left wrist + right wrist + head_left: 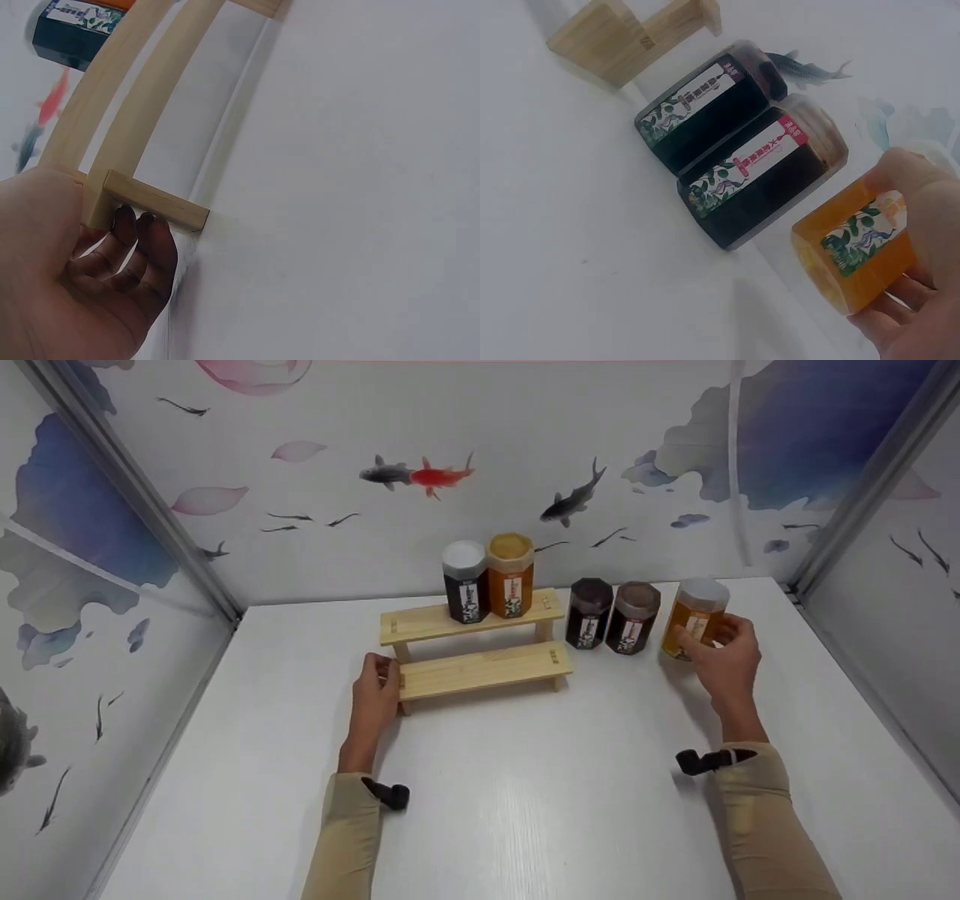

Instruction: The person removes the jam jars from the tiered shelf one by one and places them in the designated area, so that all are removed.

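On the left, a printed side panel (90,547) meets the back wall (480,412) at a metal post (142,487); petals, fish and blue-violet leaves decorate the walls. A white tabletop (487,810) fills the floor of this enclosure.

The left hand (375,686) curls its fingers round the left end of the wooden stand (480,671), which is pale, with two stepped boards on short legs. On its upper board, right of the middle, stand a white-lidded dark jar (465,585) and an orange jar (511,577). Two dark jars (634,619) stand close together right of the stand. Farther right, the right hand (727,656) holds an amber jar (686,619) between thumb and fingers, pale lid up, faceted and labelled; I cannot tell whether its base touches the tabletop.

White surface runs left of the stand and widely between the forearms. A narrow gap parts the amber jar from the nearest dark one; more tabletop continues rightward.
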Tool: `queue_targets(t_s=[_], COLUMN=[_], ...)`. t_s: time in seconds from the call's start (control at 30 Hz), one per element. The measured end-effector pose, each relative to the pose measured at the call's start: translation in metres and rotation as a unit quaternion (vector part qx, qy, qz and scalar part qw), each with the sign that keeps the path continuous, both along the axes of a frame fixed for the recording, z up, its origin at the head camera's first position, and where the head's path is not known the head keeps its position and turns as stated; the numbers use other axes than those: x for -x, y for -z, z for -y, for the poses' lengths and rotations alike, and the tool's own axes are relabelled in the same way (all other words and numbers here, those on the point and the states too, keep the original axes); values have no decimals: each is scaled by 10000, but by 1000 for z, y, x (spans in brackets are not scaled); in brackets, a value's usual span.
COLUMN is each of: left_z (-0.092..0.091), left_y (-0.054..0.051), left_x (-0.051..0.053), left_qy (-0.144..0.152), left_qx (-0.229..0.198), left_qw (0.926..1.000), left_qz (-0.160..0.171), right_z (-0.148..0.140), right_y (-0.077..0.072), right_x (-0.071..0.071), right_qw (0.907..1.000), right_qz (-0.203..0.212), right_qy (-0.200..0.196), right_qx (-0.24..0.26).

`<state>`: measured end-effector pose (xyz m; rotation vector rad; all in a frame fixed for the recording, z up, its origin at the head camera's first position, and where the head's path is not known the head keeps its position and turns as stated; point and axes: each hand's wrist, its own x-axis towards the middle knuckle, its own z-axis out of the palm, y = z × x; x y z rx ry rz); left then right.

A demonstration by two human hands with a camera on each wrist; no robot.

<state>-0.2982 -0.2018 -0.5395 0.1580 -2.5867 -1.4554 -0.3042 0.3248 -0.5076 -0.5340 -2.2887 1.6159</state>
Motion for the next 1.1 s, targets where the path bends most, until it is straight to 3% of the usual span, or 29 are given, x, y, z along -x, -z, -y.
queue_targets(t_s=[0.2,0.47,0.77,1.1], left_z=[-1,3,4,1], left_y=[1,-1,1,-1], left_x=[2,1,0,-1], left_qy=[-9,1,56,47], left_qx=[-74,-109,-146,-89], left_qw=[10000,9999,9999,9999], left_qz=[-24,-24,70,44], right_z=[-1,-2,0,-2], right_y=[11,16,24,24], right_x=[3,9,13,7], right_qw=[9980,9943,9940,9932], right_qz=[340,274,544,429], right_qy=[-486,-915,-717,-1022], right_qx=[-202,-479,-628,-367])
